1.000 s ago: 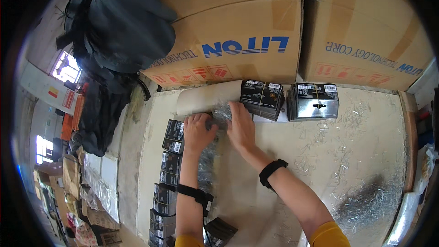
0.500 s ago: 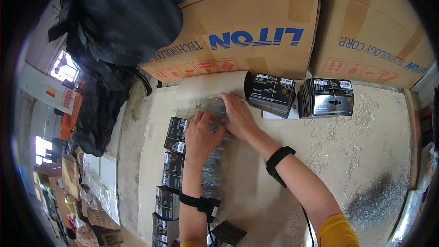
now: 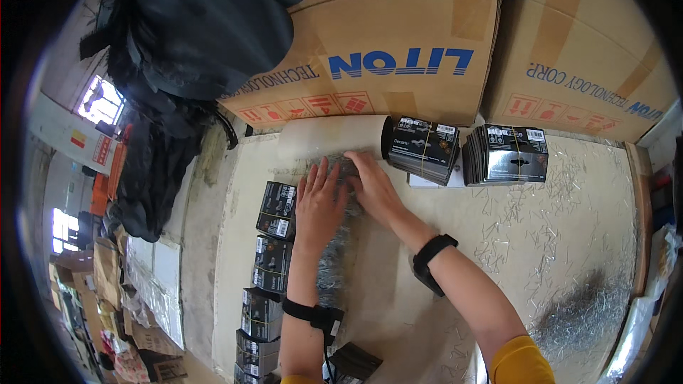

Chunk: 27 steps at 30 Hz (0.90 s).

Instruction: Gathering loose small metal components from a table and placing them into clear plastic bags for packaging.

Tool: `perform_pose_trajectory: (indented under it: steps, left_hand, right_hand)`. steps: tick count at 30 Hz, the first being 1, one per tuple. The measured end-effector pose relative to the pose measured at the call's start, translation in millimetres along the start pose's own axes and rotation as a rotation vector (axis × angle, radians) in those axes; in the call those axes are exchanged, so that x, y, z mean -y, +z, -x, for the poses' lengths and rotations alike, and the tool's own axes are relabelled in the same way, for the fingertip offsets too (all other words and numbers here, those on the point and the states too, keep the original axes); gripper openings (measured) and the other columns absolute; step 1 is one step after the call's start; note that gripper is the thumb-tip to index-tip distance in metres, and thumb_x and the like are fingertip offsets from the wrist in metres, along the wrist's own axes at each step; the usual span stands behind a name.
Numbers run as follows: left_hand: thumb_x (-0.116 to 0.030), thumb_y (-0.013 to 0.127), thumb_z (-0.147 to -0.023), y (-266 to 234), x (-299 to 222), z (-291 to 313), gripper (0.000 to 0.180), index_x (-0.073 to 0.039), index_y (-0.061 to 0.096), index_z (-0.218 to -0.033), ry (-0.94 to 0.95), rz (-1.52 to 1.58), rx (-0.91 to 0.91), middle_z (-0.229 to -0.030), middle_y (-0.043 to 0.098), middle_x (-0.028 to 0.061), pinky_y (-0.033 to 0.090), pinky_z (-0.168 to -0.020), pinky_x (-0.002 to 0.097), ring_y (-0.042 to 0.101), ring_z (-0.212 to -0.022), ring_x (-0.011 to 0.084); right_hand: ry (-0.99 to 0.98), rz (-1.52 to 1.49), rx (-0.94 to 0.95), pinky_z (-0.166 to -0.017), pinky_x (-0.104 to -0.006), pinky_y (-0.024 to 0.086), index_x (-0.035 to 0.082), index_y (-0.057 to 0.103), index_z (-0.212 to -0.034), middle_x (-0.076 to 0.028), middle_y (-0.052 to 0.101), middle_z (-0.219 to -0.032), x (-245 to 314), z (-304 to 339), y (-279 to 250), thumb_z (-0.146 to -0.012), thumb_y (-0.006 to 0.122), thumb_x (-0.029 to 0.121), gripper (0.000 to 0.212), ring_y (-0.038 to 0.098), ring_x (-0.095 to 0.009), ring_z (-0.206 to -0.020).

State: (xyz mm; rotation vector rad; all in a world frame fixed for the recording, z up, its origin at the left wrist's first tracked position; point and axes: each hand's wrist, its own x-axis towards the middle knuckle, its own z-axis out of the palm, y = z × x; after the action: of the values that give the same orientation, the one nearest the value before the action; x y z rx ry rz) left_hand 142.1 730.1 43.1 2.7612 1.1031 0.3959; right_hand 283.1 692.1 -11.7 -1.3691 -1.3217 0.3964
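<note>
A long heap of thin, shiny metal wire pieces (image 3: 330, 263) runs down the tabletop. My left hand (image 3: 320, 206) lies over its far left side, fingers stretched out and slightly apart. Across from it, my right hand (image 3: 376, 188) rests against the heap's far right side, its forefinger and thumb apart. Neither hand shows anything gripped. Just left of my left hand stands a row of black packaging card bundles (image 3: 276, 208), tied with thin bands. The undersides of both hands are hidden, so I cannot tell how many wire pieces they touch.
A rolled cream sheet (image 3: 331, 135) lies beyond my hands. Two banded card stacks (image 3: 425, 148) stand to its right, before large cardboard boxes (image 3: 398, 21). Loose wire pieces (image 3: 526, 213) and a second heap (image 3: 583, 313) cover the right side. Dark cards (image 3: 354, 361) lie near my left forearm.
My left hand's fingers have gone from curled to stretched out, pointing away from me. My right hand stays at nearly the same place beside the heap.
</note>
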Motion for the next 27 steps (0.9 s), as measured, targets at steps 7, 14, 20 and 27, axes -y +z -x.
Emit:
perform_pose_trajectory:
  steps: [7,14,20,27]
  left_hand:
    - [-0.020,0.052,-0.096,-30.8,-29.2,34.3,0.050,-0.004,0.041,-0.142,-0.045,-0.095,0.035,-0.151,0.028,0.0277,0.020,-0.116,0.0515,0.024,-0.143,0.0412]
    - [-0.022,0.054,-0.094,-71.2,-101.5,105.7,0.049,0.000,0.045,-0.136,0.283,-0.126,0.354,-0.149,0.033,0.0234,0.020,-0.117,0.0496,0.027,-0.142,0.0368]
    - [-0.043,0.052,-0.093,32.5,-103.4,54.7,0.061,0.001,0.047,-0.135,0.031,-0.285,0.333,-0.147,0.038,0.0188,0.019,-0.116,0.0542,0.029,-0.141,0.0336]
    - [-0.053,0.051,-0.092,49.4,-127.4,89.5,0.064,-0.004,0.052,-0.134,0.027,-0.275,0.053,-0.145,0.042,0.0187,0.014,-0.114,0.0589,0.029,-0.141,0.0332]
  right_hand:
    - [0.062,0.239,0.216,-0.102,-0.0445,0.040,0.001,0.044,-0.129,-0.021,0.046,-0.130,80.4,67.9,-63.1,-0.081,0.064,0.001,0.052,0.045,-0.040,-0.123]
    - [0.243,0.302,0.811,-0.112,-0.0508,0.028,0.010,0.054,-0.125,-0.017,0.048,-0.131,187.8,176.3,-227.4,-0.088,0.068,0.027,0.042,0.042,-0.038,-0.128]
    - [0.534,0.603,0.487,-0.113,-0.0539,0.024,0.008,0.056,-0.125,-0.015,0.047,-0.137,259.9,259.3,-313.2,-0.073,0.081,0.021,0.059,0.043,-0.034,-0.130]
    - [0.691,0.660,0.118,-0.111,-0.0482,0.029,0.006,0.051,-0.132,-0.021,0.038,-0.145,232.0,377.3,-399.1,-0.066,0.084,0.014,0.074,0.038,-0.041,-0.132]
